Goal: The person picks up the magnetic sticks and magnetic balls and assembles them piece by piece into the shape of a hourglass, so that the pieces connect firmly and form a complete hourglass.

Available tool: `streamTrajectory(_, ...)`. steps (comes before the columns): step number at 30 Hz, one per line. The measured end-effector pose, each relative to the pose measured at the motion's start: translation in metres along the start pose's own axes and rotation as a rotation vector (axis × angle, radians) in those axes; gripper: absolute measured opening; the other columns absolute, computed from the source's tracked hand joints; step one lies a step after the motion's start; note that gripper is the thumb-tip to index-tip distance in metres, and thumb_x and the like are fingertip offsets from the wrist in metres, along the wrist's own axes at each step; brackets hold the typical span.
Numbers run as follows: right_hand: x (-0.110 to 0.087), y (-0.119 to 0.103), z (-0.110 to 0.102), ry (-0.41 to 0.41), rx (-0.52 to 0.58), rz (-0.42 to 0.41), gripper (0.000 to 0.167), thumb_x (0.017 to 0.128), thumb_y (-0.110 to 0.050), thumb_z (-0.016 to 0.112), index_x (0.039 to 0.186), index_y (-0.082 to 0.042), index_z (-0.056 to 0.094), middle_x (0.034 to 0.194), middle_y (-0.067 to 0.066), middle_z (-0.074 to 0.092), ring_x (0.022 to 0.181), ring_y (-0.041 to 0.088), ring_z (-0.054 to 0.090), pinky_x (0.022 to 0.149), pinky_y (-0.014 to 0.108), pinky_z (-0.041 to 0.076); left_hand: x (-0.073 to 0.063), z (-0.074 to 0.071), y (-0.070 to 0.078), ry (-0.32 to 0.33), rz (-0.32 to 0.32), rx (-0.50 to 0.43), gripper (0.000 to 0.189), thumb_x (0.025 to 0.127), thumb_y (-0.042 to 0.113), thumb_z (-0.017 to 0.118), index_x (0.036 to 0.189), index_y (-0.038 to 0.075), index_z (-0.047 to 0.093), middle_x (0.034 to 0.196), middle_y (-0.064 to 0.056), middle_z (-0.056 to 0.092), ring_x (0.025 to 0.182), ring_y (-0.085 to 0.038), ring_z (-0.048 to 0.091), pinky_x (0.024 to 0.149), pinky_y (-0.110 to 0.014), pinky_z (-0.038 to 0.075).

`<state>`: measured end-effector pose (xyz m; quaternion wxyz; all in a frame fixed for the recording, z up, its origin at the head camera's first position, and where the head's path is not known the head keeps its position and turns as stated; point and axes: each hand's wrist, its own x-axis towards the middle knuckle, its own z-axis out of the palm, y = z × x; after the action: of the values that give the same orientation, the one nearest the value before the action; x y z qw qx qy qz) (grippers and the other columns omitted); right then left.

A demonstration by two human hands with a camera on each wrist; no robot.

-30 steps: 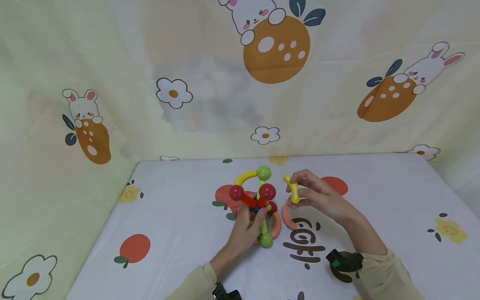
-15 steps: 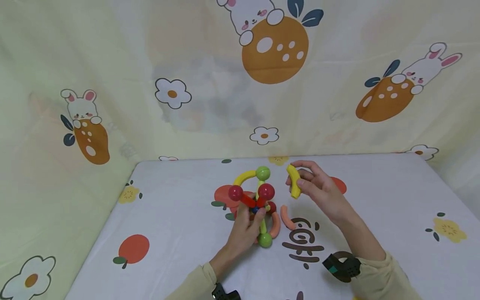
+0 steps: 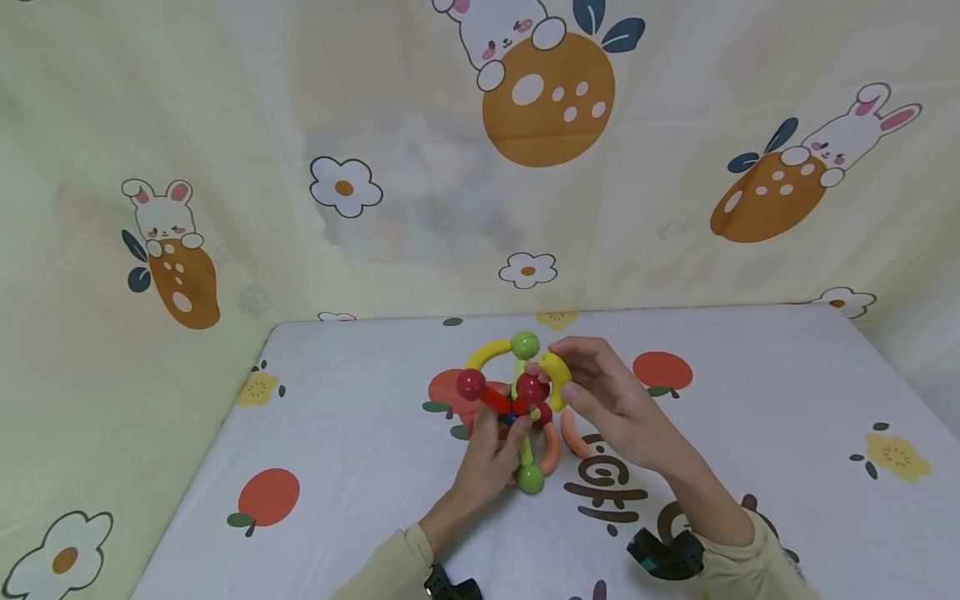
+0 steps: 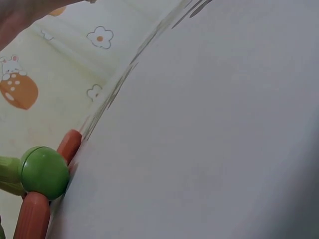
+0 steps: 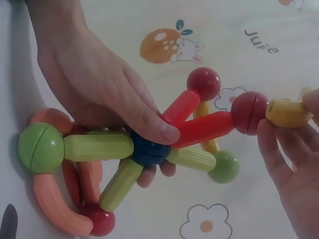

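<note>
In the head view, my left hand [image 3: 487, 467] holds a ball-and-rod construction toy at its middle. In the right wrist view, the left thumb and fingers grip its blue ball [image 5: 149, 151], from which light green rods [image 5: 98, 147] and red rods [image 5: 207, 128] spread to green and red balls. My right hand [image 3: 615, 404] pinches a curved yellow rod [image 3: 558, 379]. One end of that rod is right at the red ball [image 5: 250, 112] of the right-hand red rod. In the left wrist view, a green ball [image 4: 45, 173] joins reddish rods [image 4: 33, 216] beside the white surface.
A loose curved salmon-orange rod [image 3: 574, 435] lies on the white printed tablecloth [image 3: 360, 500], just right of the toy. Behind the table hangs a cream cloth [image 3: 420, 108] printed with rabbits, fruit and flowers.
My right hand first rises and turns the yellow rod, then brings it left and down to the red ball. The left hand keeps its grip, and the toy stays in place.
</note>
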<state>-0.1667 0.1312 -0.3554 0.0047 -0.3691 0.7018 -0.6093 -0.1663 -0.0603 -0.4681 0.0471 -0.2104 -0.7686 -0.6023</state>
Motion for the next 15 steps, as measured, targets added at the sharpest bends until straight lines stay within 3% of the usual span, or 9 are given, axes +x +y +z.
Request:
streamTrajectory(8,-0.002,-0.002,-0.006,0.021,-0.051,0.016,0.045,0.092,0.009,0.047,0.133,-0.003,0.036,0.123,0.005,0.050,0.114,0.015,0.055,0.092,0.022,0.049,0.000,0.001,0.002,0.013,-0.034,0.031,0.049,0.095,0.015,0.054,0.138,0.017,0.031,0.130,-0.005,0.042,0.119,-0.016,0.047,0.098,-0.032,0.046)
streamTrajectory(15,-0.001,-0.001,-0.009,0.062,-0.022,0.012,0.044,0.092,0.008,0.047,0.134,-0.003,0.036,0.115,0.009,0.056,0.106,0.019,0.060,0.086,0.023,0.052,-0.002,-0.006,0.036,-0.009,-0.059,0.034,0.046,0.096,0.019,0.053,0.136,0.008,0.033,0.128,-0.011,0.042,0.120,-0.018,0.045,0.100,-0.033,0.045)
